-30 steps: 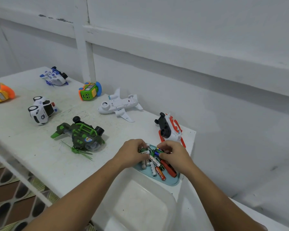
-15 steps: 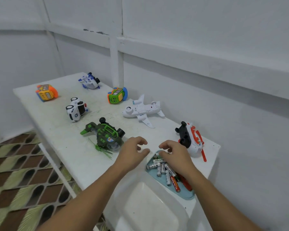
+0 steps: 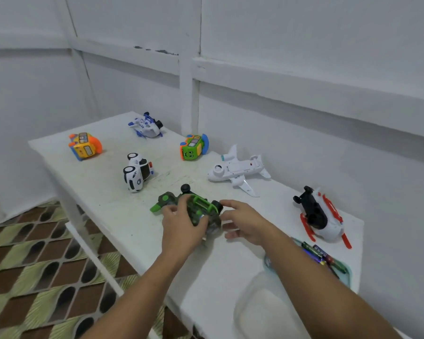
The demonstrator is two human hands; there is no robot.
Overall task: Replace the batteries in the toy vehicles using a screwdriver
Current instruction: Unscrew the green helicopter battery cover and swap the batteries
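Gripping: left hand (image 3: 181, 231) curled round green toy vehicle (image 3: 198, 203)
Right hand (image 3: 247, 222): fingers loose, maybe touching its wheel, kinda blurry

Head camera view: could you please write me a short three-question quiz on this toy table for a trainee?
1. True or false: the left hand has its grip on the green toy.
2. How many toy vehicles are on the table, counting the held one?
3. The right hand is: A) holding a screwdriver; B) open beside the green toy; C) inside a tray.
Key: 1 true; 2 seven; 3 B.
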